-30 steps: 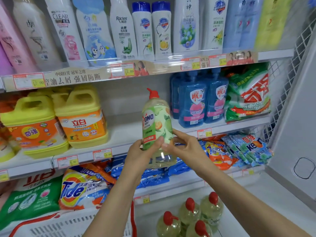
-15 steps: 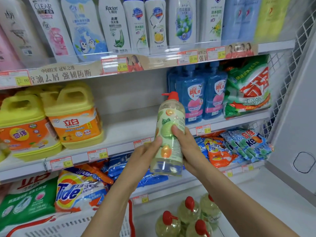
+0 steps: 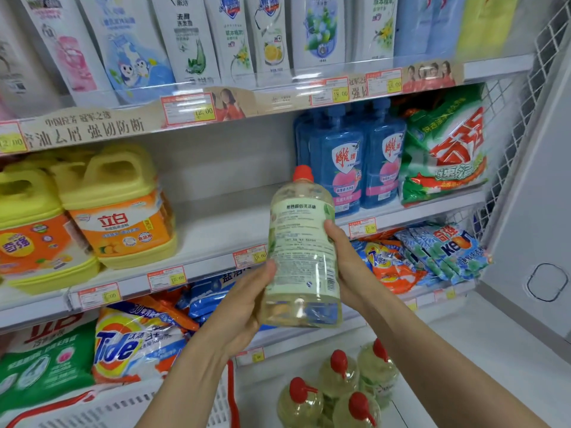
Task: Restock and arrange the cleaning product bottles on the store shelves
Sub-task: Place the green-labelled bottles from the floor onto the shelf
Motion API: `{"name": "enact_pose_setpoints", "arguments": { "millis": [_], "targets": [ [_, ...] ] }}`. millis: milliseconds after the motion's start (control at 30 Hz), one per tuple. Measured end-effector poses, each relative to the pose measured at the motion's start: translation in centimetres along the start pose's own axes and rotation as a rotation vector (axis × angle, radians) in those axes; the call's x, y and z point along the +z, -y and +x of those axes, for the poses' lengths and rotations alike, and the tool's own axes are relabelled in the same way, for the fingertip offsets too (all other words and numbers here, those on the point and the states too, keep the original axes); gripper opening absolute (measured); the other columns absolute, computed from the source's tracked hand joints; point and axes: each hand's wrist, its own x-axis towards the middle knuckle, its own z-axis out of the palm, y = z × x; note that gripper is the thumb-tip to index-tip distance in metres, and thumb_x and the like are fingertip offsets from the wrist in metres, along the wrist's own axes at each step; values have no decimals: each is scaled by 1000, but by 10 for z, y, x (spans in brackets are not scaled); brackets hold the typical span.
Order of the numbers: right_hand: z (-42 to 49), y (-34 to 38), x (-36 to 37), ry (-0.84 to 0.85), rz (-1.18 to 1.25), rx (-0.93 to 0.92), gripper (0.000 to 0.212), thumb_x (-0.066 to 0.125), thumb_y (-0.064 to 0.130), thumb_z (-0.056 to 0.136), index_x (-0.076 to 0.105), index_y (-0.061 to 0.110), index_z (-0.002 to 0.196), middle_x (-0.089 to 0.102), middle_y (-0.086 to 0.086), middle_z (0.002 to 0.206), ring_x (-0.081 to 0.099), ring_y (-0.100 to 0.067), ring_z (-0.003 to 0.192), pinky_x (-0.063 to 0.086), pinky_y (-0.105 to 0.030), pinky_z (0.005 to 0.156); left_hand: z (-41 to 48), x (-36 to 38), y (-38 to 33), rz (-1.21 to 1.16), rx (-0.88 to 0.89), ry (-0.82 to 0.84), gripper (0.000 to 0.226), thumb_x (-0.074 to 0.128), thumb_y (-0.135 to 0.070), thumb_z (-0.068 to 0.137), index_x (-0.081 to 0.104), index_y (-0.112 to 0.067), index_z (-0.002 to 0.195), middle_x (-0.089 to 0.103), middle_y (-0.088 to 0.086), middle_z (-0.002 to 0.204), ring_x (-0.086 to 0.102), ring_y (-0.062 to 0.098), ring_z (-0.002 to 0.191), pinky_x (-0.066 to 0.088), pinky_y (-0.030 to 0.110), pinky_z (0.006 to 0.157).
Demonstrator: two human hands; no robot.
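I hold a clear dish-soap bottle (image 3: 301, 251) with a red cap and pale yellow liquid upright in front of the middle shelf (image 3: 216, 233). Its back label with small print and a barcode faces me. My left hand (image 3: 244, 307) grips its lower left side, fingers curled behind it. My right hand (image 3: 346, 257) grips its right side, thumb on the label. Three more red-capped bottles (image 3: 336, 393) stand below on the white bottom surface.
Yellow detergent jugs (image 3: 120, 205) stand left on the middle shelf, blue bottles (image 3: 355, 162) and a green powder bag (image 3: 445, 149) right, with a bare gap between. Shampoo bottles line the top shelf. Detergent bags (image 3: 133, 341) fill the lower shelf. A white basket (image 3: 123, 409) sits bottom left.
The bottle has been turned in my hands from its front label to its back label and has shifted slightly right, towards the shelf. Both hands kept hold of it.
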Motion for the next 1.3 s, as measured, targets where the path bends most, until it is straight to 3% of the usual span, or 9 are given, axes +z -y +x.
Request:
{"name": "enact_pose_setpoints", "arguments": {
  "millis": [67,200,333,433,533,667,967,1200,1300],
  "targets": [
    [1,0,0,16,91,-4,61,54,43,84,53,4,131,69,-23,116,72,-31,98,60,-39,74,0,-3,2,206,23,-17,49,53,-40,88,60,-14,129,69,7,122,66,23,113,57,34,89],
    [5,0,5,-142,-119,-216,56,67,27,89,44,21,139,64,-19,126,67,-34,110,57,-53,89,1,1,-1,426,178,-184,63,64,-54,75,52,-32,132,67,-4,117,68,5,100,55,24,82],
    [5,-5,11,-164,-242,-216,47,56,31,99,36,34,141,65,-6,125,70,-18,104,61,-35,80,7,21,10,558,147,-238,74,79,-60,63,46,-38,125,60,-19,112,62,-4,95,50,19,76],
    [5,1,4,-82,-329,-175,38,43,34,104,43,33,142,63,4,126,66,-3,101,54,-21,78,11,8,13,341,104,-281,79,86,-55,61,55,-27,128,70,-7,111,68,13,101,56,37,88],
    [7,4,-5,-75,-390,-164,39,53,32,100,49,30,138,63,-4,127,62,-9,109,47,-26,90,11,-2,11,-48,15,-211,57,73,-40,75,62,-14,124,73,10,112,69,31,104,54,49,92],
    [10,-2,-6,-18,-434,56,83,70,55,73,45,14,141,65,-7,126,66,-15,110,54,-33,90,10,-10,14,-275,-88,-121,54,52,-48,88,62,-11,128,67,18,123,62,37,116,44,54,104],
    [22,-19,5,-75,-232,49,59,76,32,69,60,5,120,75,-10,106,73,-18,93,61,-32,77,26,-43,-2,293,-96,-171,38,44,-38,102,62,-18,130,77,1,98,73,15,91,55,34,83],
    [74,1,36,-210,-114,-90,51,74,30,82,59,3,122,75,-8,105,74,-13,85,59,-26,65,34,-88,-30,535,377,-440,69,24,-70,94,67,-22,120,71,-5,111,64,11,108,46,31,98],
    [124,12,44,-288,-125,-135,47,74,29,87,59,1,122,73,-12,109,73,-19,91,59,-27,64,57,-119,-22,1029,449,-523,60,34,-60,94,55,-21,134,56,1,136,47,19,130,34,30,106]
  ]
}}
